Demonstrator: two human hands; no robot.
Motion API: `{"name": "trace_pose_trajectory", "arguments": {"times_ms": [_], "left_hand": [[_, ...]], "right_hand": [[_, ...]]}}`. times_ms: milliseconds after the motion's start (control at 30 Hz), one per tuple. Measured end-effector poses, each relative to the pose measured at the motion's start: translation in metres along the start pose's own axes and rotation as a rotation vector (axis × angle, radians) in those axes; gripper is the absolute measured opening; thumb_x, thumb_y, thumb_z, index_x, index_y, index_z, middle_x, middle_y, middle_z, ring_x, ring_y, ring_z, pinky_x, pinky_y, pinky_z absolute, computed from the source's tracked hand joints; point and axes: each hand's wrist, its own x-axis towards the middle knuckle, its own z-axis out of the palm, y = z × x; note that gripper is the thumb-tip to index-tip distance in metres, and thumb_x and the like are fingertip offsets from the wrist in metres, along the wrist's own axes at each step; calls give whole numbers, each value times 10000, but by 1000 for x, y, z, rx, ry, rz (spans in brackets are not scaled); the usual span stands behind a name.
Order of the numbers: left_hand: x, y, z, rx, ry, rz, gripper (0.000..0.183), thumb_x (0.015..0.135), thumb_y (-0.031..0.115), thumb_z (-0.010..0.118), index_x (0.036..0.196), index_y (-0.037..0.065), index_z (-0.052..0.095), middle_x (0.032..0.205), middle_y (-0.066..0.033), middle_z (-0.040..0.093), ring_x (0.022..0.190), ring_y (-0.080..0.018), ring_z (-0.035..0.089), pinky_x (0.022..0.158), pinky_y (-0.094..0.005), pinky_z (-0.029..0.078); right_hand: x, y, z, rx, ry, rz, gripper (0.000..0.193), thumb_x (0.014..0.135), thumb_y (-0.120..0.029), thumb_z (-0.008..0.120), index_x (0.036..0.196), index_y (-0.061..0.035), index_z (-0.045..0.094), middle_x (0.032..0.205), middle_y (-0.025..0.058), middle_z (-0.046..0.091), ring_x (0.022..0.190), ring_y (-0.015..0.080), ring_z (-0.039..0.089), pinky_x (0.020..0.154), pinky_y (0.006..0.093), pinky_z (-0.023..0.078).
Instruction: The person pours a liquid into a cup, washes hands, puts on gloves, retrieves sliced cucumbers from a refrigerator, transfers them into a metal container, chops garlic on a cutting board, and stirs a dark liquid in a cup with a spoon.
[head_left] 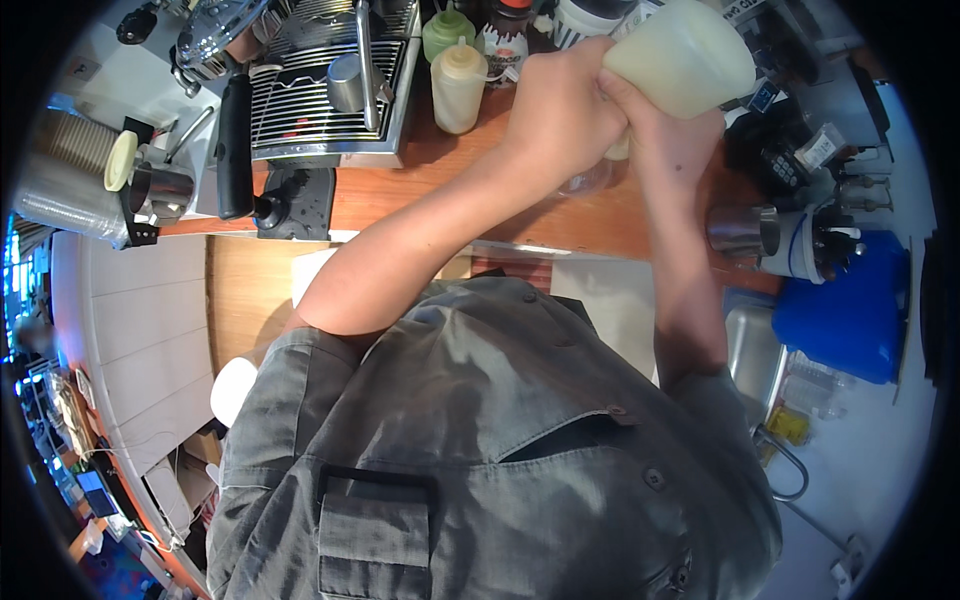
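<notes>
A pale cream squeeze bottle [685, 58] is tipped over at the top right of centre, its broad base turned up and toward me. My right hand [672, 125] grips it from the near side, fingers mostly out of sight. Against it, my left hand [568, 108] is closed in a fist around the bottle's lower part, which the hands largely cover. Below my hands a clear cup [588, 182] stands on the wooden counter [465, 200], partly hidden by my left wrist.
A yellowish squeeze bottle [459, 90] and a green one [448, 38] stand left of my hands. Farther left is an espresso machine [325, 110] with a metal jug [347, 83]. At right are a steel cup [742, 232], a white container [798, 245] and a sink [750, 345].
</notes>
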Motion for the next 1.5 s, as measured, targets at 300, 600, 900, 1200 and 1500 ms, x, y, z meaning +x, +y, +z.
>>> {"name": "trace_pose_trajectory", "arguments": {"times_ms": [300,600,900,1200,1500], "left_hand": [[-4,-9,-12,45,-10,-10,278,728,54,666,1001,9,694,780,-209,692,707,-372,693,651,-397,552],[1,-11,-22,46,-51,-36,288,733,48,673,1017,3,692,849,-229,694,780,-387,697,684,-408,554],[3,-15,-25,-6,-26,-25,307,734,41,689,1038,-5,696,841,-236,694,817,-404,698,701,-414,562],[8,-10,-23,14,-34,-14,308,738,17,675,1045,2,695,829,-239,692,793,-396,700,696,-411,562],[8,-6,-13,-82,-3,42,217,726,-10,636,941,-16,668,747,-255,661,762,-444,669,678,-463,550]], "right_hand": [[-8,-2,14,84,-9,-2,313,722,-78,889,987,10,748,933,51,763,847,105,693,773,267,546],[-6,-2,26,141,26,10,309,724,-70,888,984,21,747,947,60,761,843,110,689,780,270,544],[-2,-8,26,41,5,-41,331,720,-114,906,975,26,746,941,62,760,844,127,696,780,286,547],[1,-11,25,45,40,-17,347,715,-131,911,982,21,750,944,65,762,845,124,697,787,287,547],[3,-8,14,-20,33,-45,359,718,-155,915,985,24,754,934,63,766,838,117,698,780,282,548]]}}
